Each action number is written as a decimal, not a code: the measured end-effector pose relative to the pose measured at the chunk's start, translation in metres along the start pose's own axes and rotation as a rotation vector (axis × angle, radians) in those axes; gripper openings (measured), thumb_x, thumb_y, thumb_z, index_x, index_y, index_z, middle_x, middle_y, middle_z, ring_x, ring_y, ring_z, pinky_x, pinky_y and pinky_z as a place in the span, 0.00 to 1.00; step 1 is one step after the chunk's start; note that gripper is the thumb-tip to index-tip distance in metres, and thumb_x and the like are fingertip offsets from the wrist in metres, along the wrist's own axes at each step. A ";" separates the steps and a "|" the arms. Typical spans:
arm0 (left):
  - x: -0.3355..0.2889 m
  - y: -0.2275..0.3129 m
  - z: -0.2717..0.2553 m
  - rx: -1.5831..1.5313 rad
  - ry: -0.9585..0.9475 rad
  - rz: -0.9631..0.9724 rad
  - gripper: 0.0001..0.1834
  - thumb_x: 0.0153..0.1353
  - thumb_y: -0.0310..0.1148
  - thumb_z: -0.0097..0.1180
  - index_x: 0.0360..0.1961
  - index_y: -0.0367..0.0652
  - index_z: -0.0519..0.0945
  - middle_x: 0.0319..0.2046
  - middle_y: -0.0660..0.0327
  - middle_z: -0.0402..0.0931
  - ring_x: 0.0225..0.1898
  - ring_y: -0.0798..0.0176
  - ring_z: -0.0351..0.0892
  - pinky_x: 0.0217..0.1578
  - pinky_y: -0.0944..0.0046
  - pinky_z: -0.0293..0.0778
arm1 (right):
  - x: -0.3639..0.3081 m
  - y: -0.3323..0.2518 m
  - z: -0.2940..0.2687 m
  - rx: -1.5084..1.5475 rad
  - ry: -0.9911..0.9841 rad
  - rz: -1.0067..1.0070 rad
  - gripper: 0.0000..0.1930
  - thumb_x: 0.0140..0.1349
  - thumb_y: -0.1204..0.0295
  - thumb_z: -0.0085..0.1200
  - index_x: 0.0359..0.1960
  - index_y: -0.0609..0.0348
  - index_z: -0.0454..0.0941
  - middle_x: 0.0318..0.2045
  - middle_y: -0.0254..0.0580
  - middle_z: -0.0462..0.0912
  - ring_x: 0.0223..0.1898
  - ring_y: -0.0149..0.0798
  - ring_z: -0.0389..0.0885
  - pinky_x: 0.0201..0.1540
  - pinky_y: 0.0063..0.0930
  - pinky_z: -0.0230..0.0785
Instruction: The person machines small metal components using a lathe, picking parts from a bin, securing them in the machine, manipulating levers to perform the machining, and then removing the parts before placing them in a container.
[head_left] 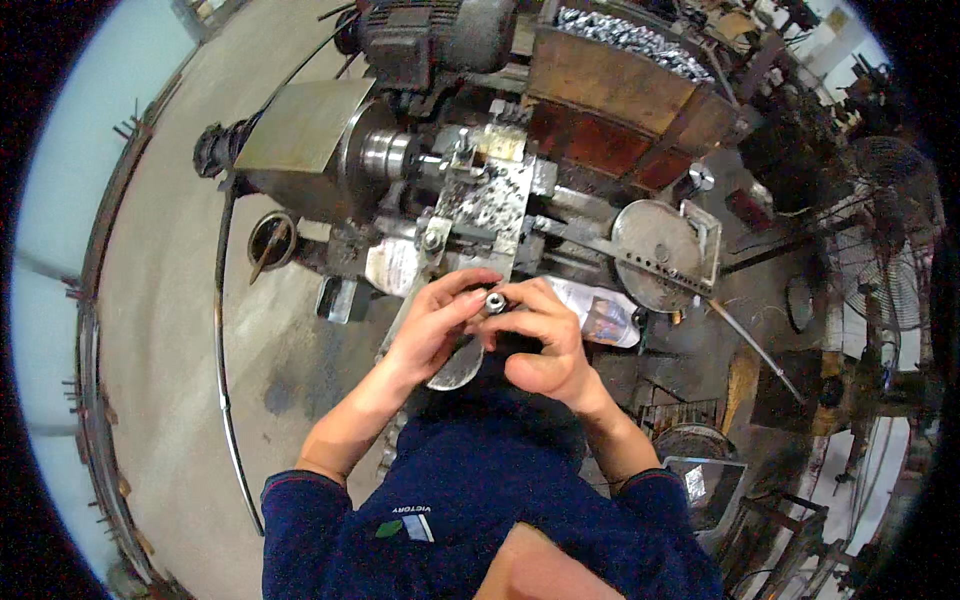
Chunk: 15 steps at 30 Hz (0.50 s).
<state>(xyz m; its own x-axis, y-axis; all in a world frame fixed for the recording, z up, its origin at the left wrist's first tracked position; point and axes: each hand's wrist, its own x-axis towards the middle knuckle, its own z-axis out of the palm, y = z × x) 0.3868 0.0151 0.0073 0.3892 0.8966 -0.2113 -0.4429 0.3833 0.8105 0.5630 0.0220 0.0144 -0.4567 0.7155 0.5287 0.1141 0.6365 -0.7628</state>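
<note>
A small, shiny round metal part with a hole (496,302) is held up in front of my body. The thumb and fingers of my left hand (432,322) close on it from the left. On its right side, the fingers of my right hand (548,335) curl round it, also gripping. My fingertips cover much of its outer side. Just beyond my hands is a lathe carriage (508,200) strewn with metal chips, with its bright spindle end (385,156) to the left. Below my left fingers a round grey metal disc (457,366) partly shows.
An electric motor (432,45) stands behind the lathe. A rusty bin (610,95) full of metal chips is at the far right. A round metal plate (655,250) lies under a perforated bar at right. A round pot (272,240) and a small dark box (342,300) sit at left.
</note>
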 end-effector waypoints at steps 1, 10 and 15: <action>0.002 -0.004 -0.004 0.031 -0.004 0.011 0.23 0.57 0.36 0.52 0.50 0.32 0.67 0.35 0.57 0.75 0.29 0.65 0.77 0.30 0.66 0.73 | 0.000 0.002 -0.002 0.002 -0.014 -0.005 0.19 0.32 0.73 0.51 0.32 0.59 0.79 0.39 0.47 0.75 0.37 0.47 0.71 0.41 0.34 0.65; -0.057 0.043 -0.054 0.533 0.268 0.224 0.20 0.54 0.33 0.54 0.45 0.30 0.71 0.27 0.52 0.78 0.26 0.64 0.78 0.34 0.67 0.72 | 0.032 0.066 -0.137 -0.531 0.058 0.015 0.17 0.32 0.69 0.59 0.30 0.52 0.80 0.42 0.48 0.75 0.41 0.49 0.71 0.45 0.39 0.64; -0.078 0.064 -0.084 0.473 0.461 0.408 0.18 0.54 0.32 0.54 0.43 0.30 0.72 0.24 0.53 0.77 0.23 0.62 0.77 0.29 0.65 0.73 | 0.131 0.093 -0.240 -1.022 0.299 0.146 0.12 0.35 0.68 0.55 0.26 0.54 0.82 0.36 0.44 0.78 0.42 0.49 0.72 0.47 0.37 0.66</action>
<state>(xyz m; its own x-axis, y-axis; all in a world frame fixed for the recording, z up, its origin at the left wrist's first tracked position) 0.2603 -0.0119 0.0305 -0.1523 0.9878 0.0321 -0.0469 -0.0396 0.9981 0.7251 0.2441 0.1023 -0.1605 0.7575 0.6329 0.8973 0.3791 -0.2262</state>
